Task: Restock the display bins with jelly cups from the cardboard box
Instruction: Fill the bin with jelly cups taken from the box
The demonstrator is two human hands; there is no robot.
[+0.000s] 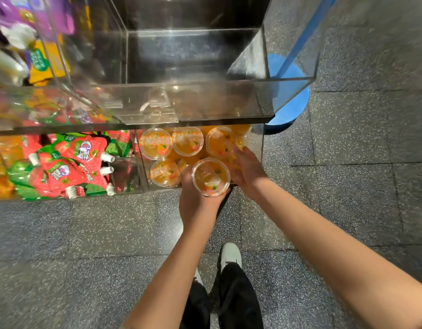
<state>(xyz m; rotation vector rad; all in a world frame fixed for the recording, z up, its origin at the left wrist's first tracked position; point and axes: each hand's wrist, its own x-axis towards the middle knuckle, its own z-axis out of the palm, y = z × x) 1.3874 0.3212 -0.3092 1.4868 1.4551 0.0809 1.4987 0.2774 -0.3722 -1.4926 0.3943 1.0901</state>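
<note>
**Jelly cup held at lower clear bin, front edge**

Jelly cup (pixel 211 176): clear plastic, orange contents, printed film lid facing up. Held by the left hand (pixel 195 198), which cradles it from beneath, fingers curled round its wall at 6 and 9 o'clock; the cup sits above the palm, at 12 o'clock from the wrist. It hovers over the front lip of the lower clear bin (pixel 257 141).

Right hand (pixel 246 170): at 3 o'clock from the held cup, just beside it, reaching into the same bin, palm down, fingers spread over the cups lying there; whether it grips one cannot be told.

Stocked jelly cups (pixel 187 141): several in the bin, lids up or tilted, at 10 to 1 o'clock from the held cup.

Upper clear bin (pixel 195 55): at 12 o'clock, above the lower one.

Red and green spouted pouches (pixel 70 162): neighbouring compartment, at 9 o'clock.

Blue stand base (pixel 288 103): at 2 o'clock, on the speckled tile floor (pixel 86 233).

White shoe (pixel 231 254): at 6 o'clock.
</note>
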